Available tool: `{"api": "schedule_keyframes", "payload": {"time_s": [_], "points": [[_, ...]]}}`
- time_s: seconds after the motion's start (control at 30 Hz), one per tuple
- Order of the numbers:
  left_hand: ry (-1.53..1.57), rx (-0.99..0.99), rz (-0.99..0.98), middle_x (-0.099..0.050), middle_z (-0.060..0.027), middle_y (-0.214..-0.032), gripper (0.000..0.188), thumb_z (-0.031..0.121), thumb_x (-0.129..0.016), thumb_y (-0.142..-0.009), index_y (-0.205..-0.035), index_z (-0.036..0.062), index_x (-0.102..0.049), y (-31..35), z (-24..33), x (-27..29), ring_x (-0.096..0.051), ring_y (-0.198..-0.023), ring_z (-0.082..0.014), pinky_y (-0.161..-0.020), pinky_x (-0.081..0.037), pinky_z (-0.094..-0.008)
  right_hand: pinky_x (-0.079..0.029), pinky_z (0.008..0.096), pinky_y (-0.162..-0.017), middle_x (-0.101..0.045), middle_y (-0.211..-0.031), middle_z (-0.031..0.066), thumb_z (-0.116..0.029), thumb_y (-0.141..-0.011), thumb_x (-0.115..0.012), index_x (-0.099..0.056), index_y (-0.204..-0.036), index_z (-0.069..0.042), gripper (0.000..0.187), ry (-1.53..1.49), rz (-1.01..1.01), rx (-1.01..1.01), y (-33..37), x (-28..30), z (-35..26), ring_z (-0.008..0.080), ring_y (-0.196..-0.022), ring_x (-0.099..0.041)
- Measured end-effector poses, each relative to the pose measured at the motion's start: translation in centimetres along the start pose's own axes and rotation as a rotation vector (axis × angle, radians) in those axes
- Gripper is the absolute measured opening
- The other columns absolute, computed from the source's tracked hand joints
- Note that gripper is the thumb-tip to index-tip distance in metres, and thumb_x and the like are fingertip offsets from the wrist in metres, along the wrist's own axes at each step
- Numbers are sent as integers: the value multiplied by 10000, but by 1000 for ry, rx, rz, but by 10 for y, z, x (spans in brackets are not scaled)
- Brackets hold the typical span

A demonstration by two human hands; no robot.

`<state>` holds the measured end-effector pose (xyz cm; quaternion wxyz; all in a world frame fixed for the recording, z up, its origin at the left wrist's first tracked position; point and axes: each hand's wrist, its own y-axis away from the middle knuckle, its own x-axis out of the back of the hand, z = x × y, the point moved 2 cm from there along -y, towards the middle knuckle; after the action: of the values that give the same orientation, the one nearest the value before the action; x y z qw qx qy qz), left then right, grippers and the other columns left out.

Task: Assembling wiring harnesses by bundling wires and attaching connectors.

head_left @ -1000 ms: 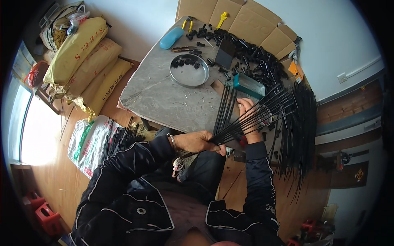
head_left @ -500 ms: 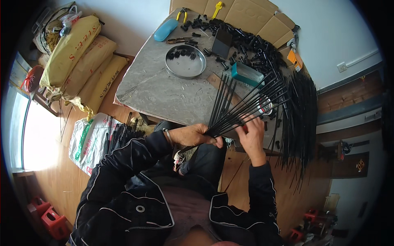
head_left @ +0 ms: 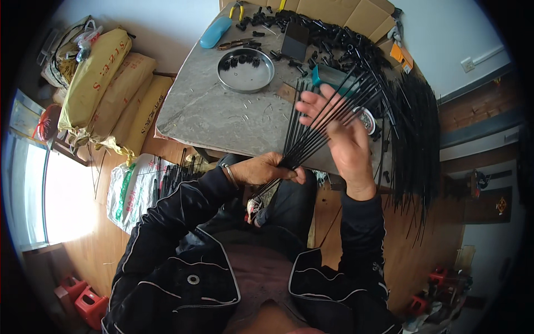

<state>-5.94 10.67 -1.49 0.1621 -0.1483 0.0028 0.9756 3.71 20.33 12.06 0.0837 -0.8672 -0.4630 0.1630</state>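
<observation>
A fanned bundle of thin black rods [head_left: 309, 143] is gripped near its lower end by my left hand [head_left: 268, 168], its fingers wrapped round the rods over the table's near edge. The rods spread up and to the right. My right hand [head_left: 351, 153] is raised with the palm turned up and the fingers apart, against the spread rods, which cross in front of it. A round tin [head_left: 365, 119] shows partly beside that hand. Behind the fingers stands a teal box [head_left: 324, 75], partly covered by rods.
On the grey table [head_left: 192, 114] are a round metal pan [head_left: 245, 84], a blue case [head_left: 216, 32], pliers [head_left: 237, 11], a dark flat device [head_left: 295, 42] and a heap of black parts [head_left: 347, 47]. Many rods [head_left: 414, 139] overhang its right edge. Yellow sacks [head_left: 97, 72] are stacked at left.
My right hand has moved up from below the rods and turned palm up, its fingers now spread. The left hand keeps its hold on the bundle. The view has shifted slightly.
</observation>
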Motion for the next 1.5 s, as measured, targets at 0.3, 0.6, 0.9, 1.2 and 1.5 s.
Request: {"api": "schedule_keyframes", "payload": {"time_s": [0.3,0.6,0.9,1.2,1.5], "points": [[-524,80,217,-677,-83,-968,253,167,-614,-923,-1070,-37,-642,22,-2,-2,-620,-946,-150,-831,-486,-308,-562,345,-778,-653,-880,110,-166,-985,-498,-579,-1074,18,220,24,-77,-51,4,11,12,228,-814,-675],[-561,-434,496,-646,-101,-1057,413,235,-647,-903,-1220,-23,-588,9,147,-9,-592,-699,-96,-618,-495,-261,-521,307,-789,-661,-856,73,-166,-984,-508,-594,-1057,8,208,154,-141,34,26,8,32,167,-826,-643],[-302,-295,266,-683,-26,-937,225,175,-610,-929,-1062,0,-662,-28,146,-22,-538,-596,-27,-486,-427,-164,-501,287,-836,-673,-903,61,-133,-949,-566,-604,-1032,19,177,371,-228,64,17,15,11,157,-921,-631],[-594,-495,325,-704,-81,-941,255,127,-654,-894,-1115,2,-633,-37,139,-17,-650,-874,-109,-787,-519,-258,-493,240,-612,-661,-814,53,-130,-887,-645,-643,-1027,40,220,373,45,-261,-82,148,34,111,-685,-620],[-495,-434,317,-697,-104,-958,265,97,-609,-914,-1138,-45,-604,-32,138,-24,-678,-937,-182,-839,-540,-290,-513,425,-743,-689,-823,108,-195,-763,-678,-719,-805,-106,107,1646,-19,-90,-151,175,88,308,-854,-659]]}}
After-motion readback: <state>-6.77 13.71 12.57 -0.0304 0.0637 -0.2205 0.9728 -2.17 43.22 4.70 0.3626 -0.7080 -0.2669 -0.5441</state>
